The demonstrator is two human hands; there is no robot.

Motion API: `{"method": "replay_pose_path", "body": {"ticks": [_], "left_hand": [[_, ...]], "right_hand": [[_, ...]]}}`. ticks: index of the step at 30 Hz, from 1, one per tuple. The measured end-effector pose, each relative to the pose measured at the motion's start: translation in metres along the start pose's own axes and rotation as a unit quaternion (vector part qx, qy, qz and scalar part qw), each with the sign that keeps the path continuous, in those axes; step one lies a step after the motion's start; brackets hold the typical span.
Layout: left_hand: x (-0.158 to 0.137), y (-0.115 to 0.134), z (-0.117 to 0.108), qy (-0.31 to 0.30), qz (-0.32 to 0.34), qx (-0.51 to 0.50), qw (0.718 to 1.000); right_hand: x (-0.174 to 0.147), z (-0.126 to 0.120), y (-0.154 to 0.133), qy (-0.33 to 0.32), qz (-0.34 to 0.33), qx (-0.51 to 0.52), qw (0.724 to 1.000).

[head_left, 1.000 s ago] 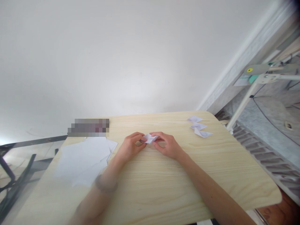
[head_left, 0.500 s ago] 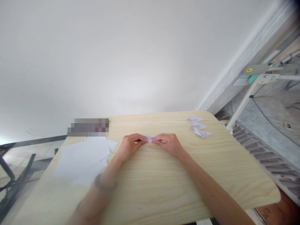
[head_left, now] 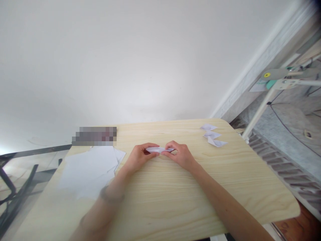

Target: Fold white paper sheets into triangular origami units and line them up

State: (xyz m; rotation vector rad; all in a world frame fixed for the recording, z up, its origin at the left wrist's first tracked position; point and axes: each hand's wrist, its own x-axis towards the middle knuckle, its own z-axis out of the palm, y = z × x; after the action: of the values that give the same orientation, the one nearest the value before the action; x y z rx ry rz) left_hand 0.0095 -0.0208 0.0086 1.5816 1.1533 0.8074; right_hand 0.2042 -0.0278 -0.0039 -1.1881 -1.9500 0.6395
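Note:
A small folded piece of white paper (head_left: 157, 150) is pinched between both hands just above the light wooden table (head_left: 175, 201). My left hand (head_left: 139, 156) grips its left end with thumb and fingers. My right hand (head_left: 179, 154) grips its right end. The paper looks flattened into a narrow strip; its underside is hidden by my fingers.
A loose stack of white sheets (head_left: 90, 169) lies on the table's left side. Three small folded paper pieces (head_left: 213, 135) sit near the far right corner. A blurred patch (head_left: 94, 136) is at the far left edge. A white pole and metal frame (head_left: 260, 110) stand to the right.
The folded paper went from a raised, open shape to a flat narrow strip held between both hands. The hands shifted slightly apart along it.

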Motion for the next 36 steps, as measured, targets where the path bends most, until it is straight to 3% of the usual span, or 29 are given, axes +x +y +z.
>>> {"method": "replay_pose_path", "body": {"ticks": [5,11,20,23,25,28,31,33,36], "left_hand": [[0.0,-0.002,0.0,0.009,-0.006,-0.027,1.0],[0.002,-0.004,-0.001,0.001,-0.036,-0.088,0.995],[0.004,-0.003,-0.006,-0.054,-0.064,-0.122,0.989],[0.002,-0.003,-0.003,-0.028,-0.016,-0.063,0.998],[0.0,-0.002,-0.001,-0.003,0.059,-0.007,0.998],[-0.001,-0.001,0.001,0.007,0.182,0.065,0.981],[-0.001,0.0,0.001,0.031,0.228,0.115,0.966],[-0.001,0.0,0.001,0.056,0.227,0.128,0.964],[-0.001,-0.001,0.0,0.068,0.221,0.122,0.965]], "right_hand": [[0.002,0.003,-0.001,0.025,0.043,0.043,0.998],[0.002,0.004,0.0,-0.014,0.1,0.162,0.982],[0.005,0.0,0.001,-0.034,0.114,0.224,0.967],[0.004,0.001,0.004,-0.04,0.132,0.269,0.953],[0.004,0.001,0.005,-0.036,0.15,0.297,0.942],[0.005,0.001,0.005,-0.022,0.168,0.318,0.933],[0.005,0.001,0.0,-0.012,0.167,0.303,0.938],[0.004,0.0,-0.004,0.0,0.131,0.255,0.958],[0.002,0.0,-0.007,0.01,0.025,0.148,0.989]]}}
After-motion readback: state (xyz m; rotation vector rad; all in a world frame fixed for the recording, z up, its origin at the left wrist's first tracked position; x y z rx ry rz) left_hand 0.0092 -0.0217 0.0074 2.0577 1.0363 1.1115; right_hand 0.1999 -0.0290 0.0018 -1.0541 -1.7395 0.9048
